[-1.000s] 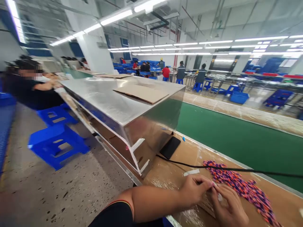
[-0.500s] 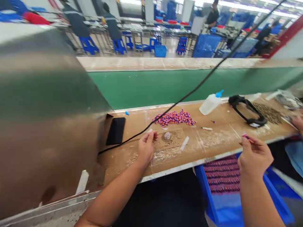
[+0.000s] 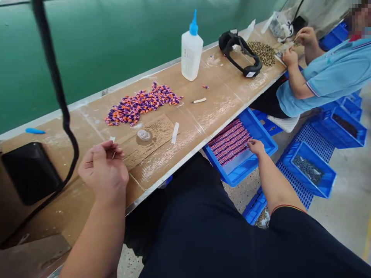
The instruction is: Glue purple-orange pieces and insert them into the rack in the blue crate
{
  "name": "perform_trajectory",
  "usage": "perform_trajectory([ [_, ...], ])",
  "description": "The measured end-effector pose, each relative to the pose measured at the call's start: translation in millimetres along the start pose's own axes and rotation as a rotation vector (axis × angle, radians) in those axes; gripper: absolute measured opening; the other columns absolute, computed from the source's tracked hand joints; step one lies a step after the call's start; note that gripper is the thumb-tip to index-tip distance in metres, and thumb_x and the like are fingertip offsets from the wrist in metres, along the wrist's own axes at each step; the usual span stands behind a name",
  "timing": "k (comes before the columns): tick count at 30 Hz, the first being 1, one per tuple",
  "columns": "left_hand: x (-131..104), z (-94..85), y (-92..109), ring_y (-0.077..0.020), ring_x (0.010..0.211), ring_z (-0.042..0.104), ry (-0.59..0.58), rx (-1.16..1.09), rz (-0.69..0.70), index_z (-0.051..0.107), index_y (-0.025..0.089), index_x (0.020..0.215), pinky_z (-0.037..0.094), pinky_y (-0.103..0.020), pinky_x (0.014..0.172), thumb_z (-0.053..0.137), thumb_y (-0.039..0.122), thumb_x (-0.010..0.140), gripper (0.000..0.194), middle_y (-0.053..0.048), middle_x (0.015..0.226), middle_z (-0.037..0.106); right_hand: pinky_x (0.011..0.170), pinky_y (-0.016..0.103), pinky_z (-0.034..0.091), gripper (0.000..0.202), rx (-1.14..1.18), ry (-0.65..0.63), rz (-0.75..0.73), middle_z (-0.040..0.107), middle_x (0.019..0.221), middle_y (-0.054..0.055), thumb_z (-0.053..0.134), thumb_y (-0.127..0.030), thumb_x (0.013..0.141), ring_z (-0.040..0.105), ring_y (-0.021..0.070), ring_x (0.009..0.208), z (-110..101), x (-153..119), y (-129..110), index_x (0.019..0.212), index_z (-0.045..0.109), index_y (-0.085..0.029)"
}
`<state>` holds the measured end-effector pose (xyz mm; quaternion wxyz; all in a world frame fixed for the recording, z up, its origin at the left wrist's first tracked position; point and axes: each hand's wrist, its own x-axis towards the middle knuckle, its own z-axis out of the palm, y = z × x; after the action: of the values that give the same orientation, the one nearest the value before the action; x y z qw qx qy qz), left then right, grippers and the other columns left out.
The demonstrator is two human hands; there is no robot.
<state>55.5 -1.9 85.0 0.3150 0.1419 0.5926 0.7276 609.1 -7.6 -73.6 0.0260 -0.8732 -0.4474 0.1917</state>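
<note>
My left hand (image 3: 104, 166) is closed over the left part of the bench, with a small white piece (image 3: 112, 139) showing at its fingertips. A thin pale stick-like bit also shows under those fingers. Beside it, a small clear cup (image 3: 144, 135) sits on a spotted cardboard piece (image 3: 162, 129). My right hand (image 3: 256, 147) reaches down to a blue tray (image 3: 268, 144), fingers pinched at the end of the rows of small pink-and-purple pieces (image 3: 230, 141). What those fingers hold is too small to make out. A pile of orange-and-purple pieces (image 3: 142, 104) lies behind the cardboard.
On the bench stand a white bottle with a blue nozzle (image 3: 191, 56), a knife-like tool (image 3: 198, 100), a white strip (image 3: 175, 133), a black headset (image 3: 240, 56) and a black phone (image 3: 30, 173). A black cable (image 3: 65, 112) hangs at left. A co-worker (image 3: 330, 73) sits at right.
The view has turned right and down. My right hand has gone from above the bench edge, holding a small pink-and-purple piece, down to the rows in the tray. My left hand stays closed.
</note>
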Motion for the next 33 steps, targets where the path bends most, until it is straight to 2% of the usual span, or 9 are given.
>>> perform_trajectory([
  [5, -0.8, 8.4, -1.8, -0.0113, 0.055, 0.050, 0.035, 0.094, 0.074, 0.063, 0.013, 0.072, 0.037, -0.024, 0.058, 0.044, -0.001, 0.105, 0.041, 0.000, 0.063, 0.061, 0.110, 0.036, 0.057, 0.035, -0.188, -0.089, 0.056, 0.086, 0.126, 0.021, 0.065, -0.022, 0.105, 0.079, 0.0318, 0.125, -11.4, 18.1, 10.5, 0.131, 0.085, -0.010],
  [9, -2.0, 14.6, -3.0, -0.0120, 0.054, 0.046, 0.056, 0.133, 0.095, 0.062, 0.015, 0.070, 0.034, -0.022, 0.056, 0.041, -0.002, 0.101, 0.041, 0.001, 0.057, 0.057, 0.114, 0.045, 0.060, 0.023, -0.281, -0.180, 0.036, 0.083, 0.134, 0.014, 0.075, -0.030, 0.109, 0.078, 0.0281, 0.128, -10.2, 27.9, 11.2, 0.125, 0.083, -0.016],
  [12, -3.5, 16.8, -3.3, -0.0112, 0.053, 0.046, 0.078, 0.159, 0.088, 0.061, 0.015, 0.070, 0.035, -0.022, 0.056, 0.042, -0.001, 0.101, 0.040, 0.001, 0.057, 0.056, 0.113, 0.050, 0.063, 0.026, -0.330, -0.236, 0.018, 0.081, 0.136, 0.010, 0.078, -0.040, 0.110, 0.077, 0.0260, 0.127, -6.6, 33.7, 9.2, 0.125, 0.080, -0.019],
  [15, -0.7, 12.9, -7.3, -0.0115, 0.053, 0.046, 0.068, 0.163, 0.096, 0.062, 0.015, 0.072, 0.036, -0.023, 0.055, 0.044, 0.000, 0.097, 0.034, 0.000, 0.059, 0.058, 0.112, 0.047, 0.063, 0.023, -0.368, -0.258, 0.015, 0.082, 0.136, 0.013, 0.076, -0.032, 0.110, 0.078, 0.0271, 0.127, -5.0, 37.5, 7.9, 0.125, 0.083, -0.017],
  [17, 5.3, 6.4, -13.2, -0.0122, 0.054, 0.047, 0.035, 0.153, 0.141, 0.064, 0.015, 0.073, 0.036, -0.022, 0.054, 0.051, 0.008, 0.094, 0.026, -0.001, 0.060, 0.059, 0.109, 0.041, 0.062, 0.024, -0.386, -0.258, 0.018, 0.084, 0.135, 0.017, 0.073, -0.021, 0.107, 0.079, 0.0290, 0.127, -5.6, 38.7, 8.0, 0.126, 0.087, -0.016],
  [19, 13.4, -1.5, -20.4, -0.0127, 0.057, 0.049, -0.019, 0.147, 0.208, 0.065, 0.016, 0.073, 0.037, -0.022, 0.053, 0.066, 0.026, 0.088, 0.018, -0.002, 0.062, 0.059, 0.103, 0.035, 0.062, 0.030, -0.400, -0.255, 0.024, 0.085, 0.134, 0.018, 0.070, -0.015, 0.103, 0.080, 0.0303, 0.126, -6.9, 39.2, 8.8, 0.126, 0.090, -0.017],
  [23, 25.2, -12.5, -30.1, -0.0129, 0.057, 0.052, -0.088, 0.158, 0.288, 0.066, 0.019, 0.070, 0.038, -0.022, 0.048, 0.083, 0.055, 0.064, 0.040, -0.003, 0.064, 0.062, 0.098, 0.034, 0.064, 0.038, -0.424, -0.243, 0.042, 0.085, 0.134, 0.018, 0.070, -0.015, 0.099, 0.082, 0.0312, 0.124, -9.9, 38.8, 11.6, 0.130, 0.090, -0.022],
  [29, 24.5, -12.9, -27.6, -0.0123, 0.049, 0.051, -0.119, 0.124, 0.288, 0.069, 0.019, 0.069, 0.040, -0.023, 0.043, 0.088, 0.058, 0.060, 0.044, -0.001, 0.060, 0.063, 0.096, 0.042, 0.068, 0.038, -0.465, -0.226, 0.089, 0.083, 0.135, 0.025, 0.067, -0.016, 0.099, 0.083, 0.0377, 0.123, -8.5, 36.3, 14.9, 0.129, 0.090, -0.016],
  [33, 23.5, -13.5, -27.2, -0.0113, 0.047, 0.052, -0.131, 0.119, 0.304, 0.071, 0.018, 0.070, 0.040, -0.023, 0.042, 0.085, 0.054, 0.062, 0.040, -0.001, 0.060, 0.063, 0.098, 0.040, 0.067, 0.038, -0.454, -0.215, 0.055, 0.085, 0.134, 0.021, 0.066, -0.018, 0.099, 0.082, 0.0344, 0.123, -3.3, 35.5, 14.8, 0.130, 0.090, -0.020],
])
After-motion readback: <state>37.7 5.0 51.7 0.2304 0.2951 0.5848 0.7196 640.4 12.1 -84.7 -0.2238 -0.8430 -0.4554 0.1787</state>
